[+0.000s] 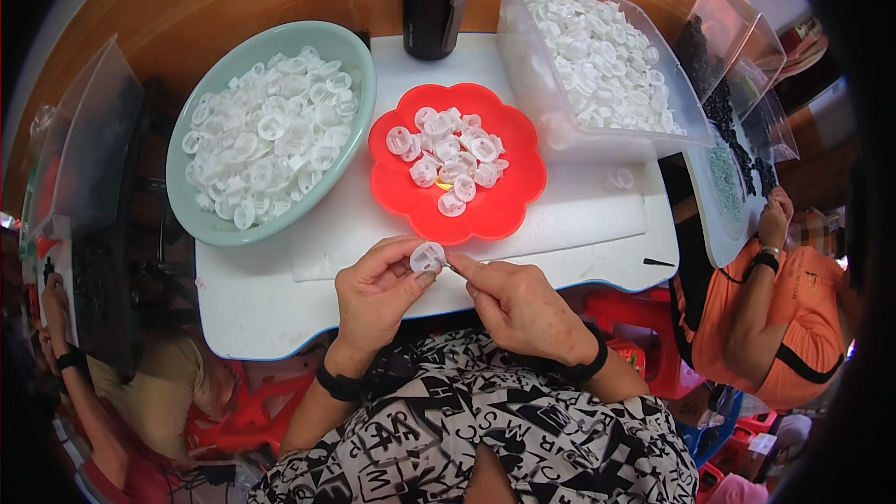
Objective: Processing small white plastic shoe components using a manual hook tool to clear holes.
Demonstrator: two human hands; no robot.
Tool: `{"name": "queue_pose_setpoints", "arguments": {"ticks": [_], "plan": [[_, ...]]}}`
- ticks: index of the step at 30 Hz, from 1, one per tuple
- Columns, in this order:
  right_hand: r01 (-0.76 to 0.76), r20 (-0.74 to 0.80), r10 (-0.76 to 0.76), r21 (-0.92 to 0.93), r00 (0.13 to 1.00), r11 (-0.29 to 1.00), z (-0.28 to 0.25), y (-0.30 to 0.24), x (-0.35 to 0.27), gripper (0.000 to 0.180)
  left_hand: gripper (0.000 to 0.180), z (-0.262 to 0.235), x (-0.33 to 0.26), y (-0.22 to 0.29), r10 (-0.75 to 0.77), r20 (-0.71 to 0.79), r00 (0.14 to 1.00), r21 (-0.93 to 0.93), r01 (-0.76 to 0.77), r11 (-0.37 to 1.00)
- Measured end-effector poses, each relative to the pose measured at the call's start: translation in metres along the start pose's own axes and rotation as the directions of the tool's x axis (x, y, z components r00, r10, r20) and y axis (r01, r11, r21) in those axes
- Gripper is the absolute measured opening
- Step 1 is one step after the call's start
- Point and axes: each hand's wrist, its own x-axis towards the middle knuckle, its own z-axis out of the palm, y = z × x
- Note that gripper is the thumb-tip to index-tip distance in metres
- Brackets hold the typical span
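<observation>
My left hand (381,291) pinches a small round white plastic part (427,257) between thumb and fingers, just in front of the red dish. Close beside it, my right hand (519,306) is closed round a thin tool (454,270). Only a short dark tip of that tool shows, against the part's right edge; the rest is hidden in my fist, so its kind is unclear. Beyond my hands, a red flower-shaped dish (513,210) holds several similar white parts (455,151).
A pale green basin (367,121) heaped with white parts stands left; a clear plastic bin (597,145), also full, stands right. A black bottle (434,14) is at the back of the white table (252,317). People work at both sides, one in an orange shirt (803,299).
</observation>
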Motion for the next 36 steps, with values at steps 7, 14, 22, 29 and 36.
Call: {"name": "queue_pose_setpoints", "arguments": {"ticks": [7,14,22,29,36], "plan": [[0.011,0.042,-0.01,-0.028,0.999,1.0,0.001,-0.004,0.006,0.039,0.031,-0.004,0.002,-0.003,0.114,0.045,0.992,0.057,-0.117,0.991],[0.005,0.208,0.049,-0.252,0.977,0.968,-0.003,-0.01,0.018,0.035,0.03,-0.003,-0.002,-0.003,0.18,0.04,0.983,0.317,-0.184,0.93],[-0.028,0.06,0.02,0.133,0.998,0.991,0.013,0.001,0.016,0.041,0.032,-0.003,0.0,-0.004,0.091,-0.107,0.99,0.091,-0.081,0.993],[-0.369,0.23,0.302,0.359,0.925,0.857,0.011,-0.005,0.007,0.037,0.035,-0.002,-0.001,-0.007,0.113,-0.104,0.988,0.116,-0.1,0.988],[-0.324,0.185,0.271,0.403,0.945,0.856,0.015,0.003,0.004,0.037,0.033,0.0,-0.001,-0.004,0.096,-0.063,0.993,0.091,-0.09,0.992]]}}
